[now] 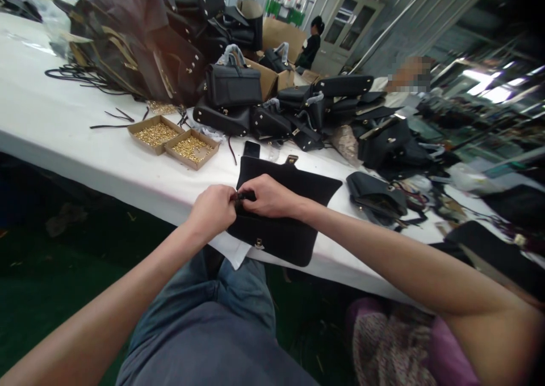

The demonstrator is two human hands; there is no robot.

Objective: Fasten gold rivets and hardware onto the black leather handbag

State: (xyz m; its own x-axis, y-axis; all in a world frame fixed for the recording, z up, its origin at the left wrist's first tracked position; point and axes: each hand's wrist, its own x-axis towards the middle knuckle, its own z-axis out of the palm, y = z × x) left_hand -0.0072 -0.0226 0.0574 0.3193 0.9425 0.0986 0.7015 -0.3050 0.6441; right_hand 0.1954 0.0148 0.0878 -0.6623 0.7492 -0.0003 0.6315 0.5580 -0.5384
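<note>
The left hand (215, 207) and right hand (272, 197) pinch a dark piece (246, 195); uneven pulling could twist the black bag (283, 238).

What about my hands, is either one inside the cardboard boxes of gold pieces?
No, the left hand and right hand are together at the black bag, apart from the cardboard boxes.

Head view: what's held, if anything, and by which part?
The left hand and right hand pinch a small dark piece at the left end of the black bag; which part, I cannot tell.
</note>
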